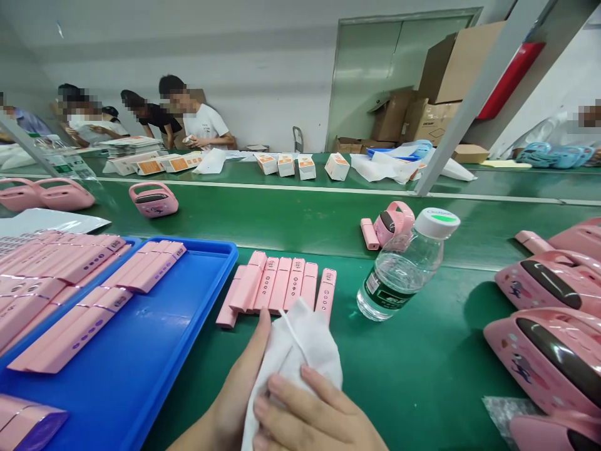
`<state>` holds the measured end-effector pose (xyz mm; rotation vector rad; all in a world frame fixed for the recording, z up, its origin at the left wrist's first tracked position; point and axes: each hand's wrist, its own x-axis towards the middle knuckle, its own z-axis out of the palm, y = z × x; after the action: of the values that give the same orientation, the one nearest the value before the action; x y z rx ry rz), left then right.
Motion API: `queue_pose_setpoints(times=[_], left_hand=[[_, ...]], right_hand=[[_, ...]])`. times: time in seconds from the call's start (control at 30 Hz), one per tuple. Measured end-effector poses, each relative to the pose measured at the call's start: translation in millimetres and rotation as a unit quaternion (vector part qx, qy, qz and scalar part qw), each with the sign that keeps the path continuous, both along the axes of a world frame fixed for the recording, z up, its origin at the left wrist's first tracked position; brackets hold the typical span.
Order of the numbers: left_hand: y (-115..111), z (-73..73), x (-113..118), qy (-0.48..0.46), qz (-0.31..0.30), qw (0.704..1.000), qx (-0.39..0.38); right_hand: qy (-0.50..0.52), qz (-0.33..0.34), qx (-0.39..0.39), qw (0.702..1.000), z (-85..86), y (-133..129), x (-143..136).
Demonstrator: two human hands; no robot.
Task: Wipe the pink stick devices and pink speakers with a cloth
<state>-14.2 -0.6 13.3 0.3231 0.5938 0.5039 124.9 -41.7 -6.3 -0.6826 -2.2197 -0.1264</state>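
A white cloth is between my two hands at the bottom centre, over the green table. My left hand is closed around its left side, thumb up along the edge; the other fingers are hidden behind the cloth. My right hand presses on the front of the cloth with its fingers close together. Whether anything is wrapped inside cannot be seen. Just beyond the cloth lies a row of several pink stick-shaped devices. A water bottle stands to the right of them.
Blue trays with pink devices fill the left. Pink cases with handles line the right edge. A small pink case sits behind the bottle. White-and-orange boxes and several people are across the table.
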Motion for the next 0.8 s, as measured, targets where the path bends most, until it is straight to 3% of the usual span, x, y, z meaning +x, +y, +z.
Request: queue_pose_setpoints(times=[0.1, 0.17, 0.23, 0.33, 0.37, 0.4, 0.53, 0.7, 0.8], left_hand=[[-0.1, 1.2, 0.5, 0.027, 0.017, 0.999, 0.011], [-1.4, 2.5, 1.7, 0.045, 0.029, 0.998, 0.042], [-2.0, 3.5, 2.7, 0.050, 0.019, 0.997, 0.058], [-0.9, 2.8, 4.1, 0.063, 0.001, 0.996, 0.062], [-0.6, 1.7, 4.8, 0.066, 0.003, 0.996, 0.060], [-0.7, 0.4, 5.9, 0.069, 0.009, 0.996, 0.056], [-7.0, -3.2, 13.8, 0.119, 0.046, 0.991, 0.040], [-11.3, -0.9, 15.2, 0.072, 0.104, 0.992, -0.002], [-5.1, -2.7, 6.0, 0.013, 0.067, 0.998, -0.017]], right_hand=[[0.111, -0.050, -0.105, 0.987, -3.2, 1.5, 12.9], [0.205, -0.120, -0.180, 0.955, -5.1, 1.3, 23.5], [0.317, -0.170, -0.266, 0.894, -3.0, -0.8, 29.0], [0.467, -0.215, -0.381, 0.768, 4.7, -6.3, 27.0], [0.476, -0.222, -0.382, 0.761, 6.3, -8.0, 25.4], [0.463, -0.227, -0.366, 0.775, 6.8, -9.5, 24.2], [0.279, -0.187, -0.227, 0.914, -0.7, -11.0, 24.0], [0.144, -0.113, -0.108, 0.977, -8.0, -4.1, 12.9], [0.046, -0.020, -0.032, 0.998, -5.9, 0.2, 0.8]])
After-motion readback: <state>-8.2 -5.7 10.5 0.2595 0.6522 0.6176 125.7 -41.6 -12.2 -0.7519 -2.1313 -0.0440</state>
